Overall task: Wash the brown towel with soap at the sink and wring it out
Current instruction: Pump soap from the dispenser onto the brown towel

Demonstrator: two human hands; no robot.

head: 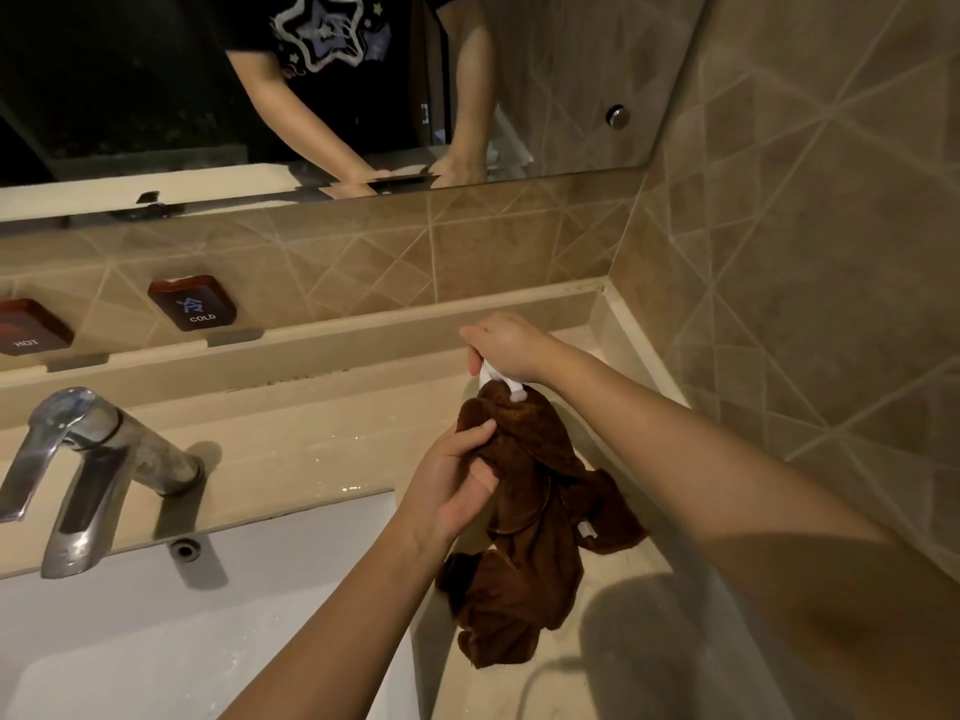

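The brown towel (pixel 535 517) hangs bunched over the beige counter to the right of the white sink (pixel 218 615). My left hand (pixel 457 485) grips its upper part from the left. My right hand (pixel 506 348) is above the towel's top, closed over a small white object (pixel 506 384), probably a soap dispenser, whose nozzle points down at the cloth. The towel's lower end rests on the counter near the basin's right rim.
A chrome tap (pixel 88 470) stands at the left behind the basin, with an overflow hole (pixel 184 549) below it. HOT (pixel 28 330) and COLD (pixel 192 304) signs sit on the tiled ledge. A mirror (pixel 571 70) is above, and a tiled wall (pixel 831 304) closes the right side.
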